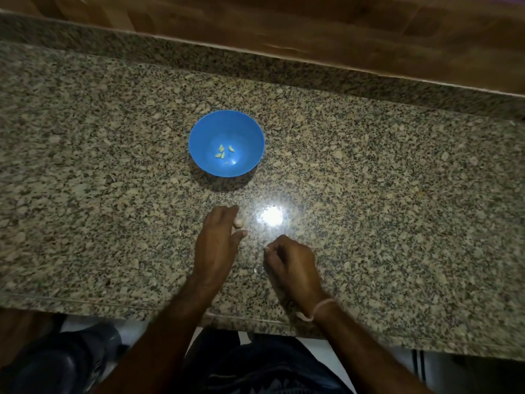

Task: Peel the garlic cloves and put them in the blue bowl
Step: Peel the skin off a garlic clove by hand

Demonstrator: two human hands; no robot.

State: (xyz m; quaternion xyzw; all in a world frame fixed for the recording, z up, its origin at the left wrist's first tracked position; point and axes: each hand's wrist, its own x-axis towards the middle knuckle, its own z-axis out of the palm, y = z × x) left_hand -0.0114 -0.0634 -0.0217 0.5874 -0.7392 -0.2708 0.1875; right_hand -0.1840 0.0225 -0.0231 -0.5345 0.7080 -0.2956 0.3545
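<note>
Near the speckled granite counter's (369, 194) front edge, the left hand (217, 243) is resting with bent fingers, and I cannot tell its grip. The right hand (292, 268) is pinching a tiny pale bit (266, 247). Mid-counter, the round blue plastic bowl (204, 132) is holding peeled garlic cloves (223, 152).

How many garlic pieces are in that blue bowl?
4 garlic cloves in the blue bowl, clustered at its bottom: two farther, two nearer. A speck beside them is too small to tell. The left hand and right hand may hide more.
</note>
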